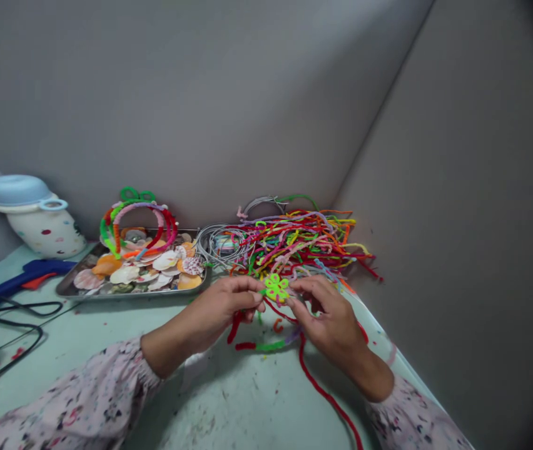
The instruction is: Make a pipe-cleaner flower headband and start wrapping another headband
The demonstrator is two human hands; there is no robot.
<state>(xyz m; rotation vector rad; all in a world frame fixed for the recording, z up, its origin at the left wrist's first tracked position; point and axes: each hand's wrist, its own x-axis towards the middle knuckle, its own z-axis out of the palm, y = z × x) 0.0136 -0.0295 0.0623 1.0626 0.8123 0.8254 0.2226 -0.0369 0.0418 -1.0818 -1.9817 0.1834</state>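
Observation:
Between both hands is a small yellow-green flower point(276, 287) bent from pipe cleaner, with pinkish spots showing near its lower petals. My left hand point(236, 299) pinches its left edge between thumb and fingers. On the opposite side, the fingertips of my right hand point(325, 315) grip the flower's right edge. Beneath the hands lies a band wrapped in red, green and purple pipe cleaner point(269, 346), partly hidden by my right hand. A long red pipe cleaner point(325, 390) trails from under that hand toward the front. A small orange curl point(278, 325) rests on the table.
A heap of colourful pipe cleaners point(304, 240) lies behind the hands, beside coiled grey wire point(223, 247). At left, a metal tray point(130, 296) holds seashells and wrapped hoops point(167, 219). Farther left are a blue glue gun point(25, 275), its black cable point(36, 337) and a spotted jar point(45, 228).

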